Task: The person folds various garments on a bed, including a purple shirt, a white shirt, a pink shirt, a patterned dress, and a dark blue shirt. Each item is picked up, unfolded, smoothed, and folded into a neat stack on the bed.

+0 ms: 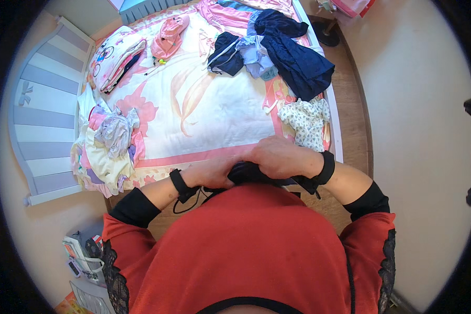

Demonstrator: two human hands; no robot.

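Dark garment (pixel 246 171) sits bunched at the bed's near edge, 6 o'clock of the bedspread (pixel 214 110), pressed against the red-topped torso. Right hand (pixel 280 157) closed over it from above; left hand (pixel 212 172) clamped on its left end. Black straps on both wrists. Navy clothes pile (pixel 293 57) at 1 o'clock, floral piece (pixel 309 123) at 3, pastel heap (pixel 112 144) at 9.

1. Dark garment (pixel 246 171): black or navy fabric, bunched small, mostly covered by both hands.
2. Position: pressed against the red-clad torso, just off the bed's near edge.
3. Shape and kind cannot be made out; only a rounded dark fold shows.
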